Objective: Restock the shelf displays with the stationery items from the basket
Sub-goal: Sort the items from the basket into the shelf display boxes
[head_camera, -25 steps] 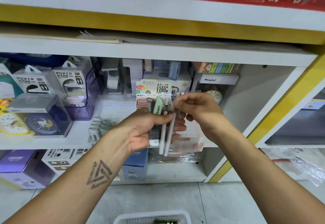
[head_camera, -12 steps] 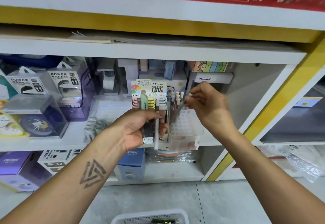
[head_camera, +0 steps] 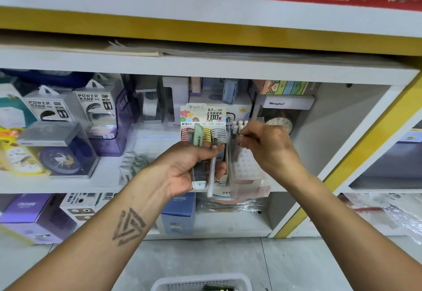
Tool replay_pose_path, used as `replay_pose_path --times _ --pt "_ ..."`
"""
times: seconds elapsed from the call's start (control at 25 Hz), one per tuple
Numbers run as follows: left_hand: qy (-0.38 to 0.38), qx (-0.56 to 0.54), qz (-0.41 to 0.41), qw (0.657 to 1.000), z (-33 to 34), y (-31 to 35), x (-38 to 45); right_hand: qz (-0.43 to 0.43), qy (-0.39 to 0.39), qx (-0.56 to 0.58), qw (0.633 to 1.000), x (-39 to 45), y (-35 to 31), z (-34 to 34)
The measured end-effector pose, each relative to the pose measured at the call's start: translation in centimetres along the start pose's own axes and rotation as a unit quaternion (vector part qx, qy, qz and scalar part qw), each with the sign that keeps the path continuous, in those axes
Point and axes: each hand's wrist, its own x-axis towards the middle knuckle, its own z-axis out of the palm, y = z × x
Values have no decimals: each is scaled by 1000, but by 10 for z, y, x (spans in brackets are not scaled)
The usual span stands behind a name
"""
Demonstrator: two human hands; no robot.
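Head view: white pen (head_camera: 212,172) upright in left hand (head_camera: 189,167) grip, tip below palm.

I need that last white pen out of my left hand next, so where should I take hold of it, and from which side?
Pinch the white pen on its lower barrel, coming from below right. That end hangs clear under the left hand, while its top is clamped by the left fingers beside the green pen. The right hand is already on that side.

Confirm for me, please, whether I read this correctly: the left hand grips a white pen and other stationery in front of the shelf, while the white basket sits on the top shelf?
Not quite. The left hand does grip the white pen and other stationery, but the head view shows the white basket down on the floor below the hands, not on the top shelf.
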Motion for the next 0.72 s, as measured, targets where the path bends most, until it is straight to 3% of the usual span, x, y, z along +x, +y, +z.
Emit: replay_pose_path --times 0.12,0.2,0.28,0.36,0.44,0.56,0.64,0.72 --pt "-13 15 19 1000 0 -1 -1 -49 -20 -125 991 0 -3 4" --pt "-26 32 31 999 0 -1 -1 -24 -15 -137 990 3 -8 4" --pt "-41 39 40 998 2 -3 -1 72 -6 10 997 5 -17 2" --pt "-61 42 44 996 5 -5 -2 175 -49 224 957 5 -24 -2" --pt "-82 41 39 995 8 -6 -2 212 -62 342 913 3 -29 -8" --pt "-44 29 36 998 8 -7 0 234 61 414 877 6 -22 -31" --pt "2 54 50 997 8 -7 1 220 139 343 903 7 -14 -42" --pt "23 78 58 995 9 -7 1 198 145 259 934 5 -8 -39"
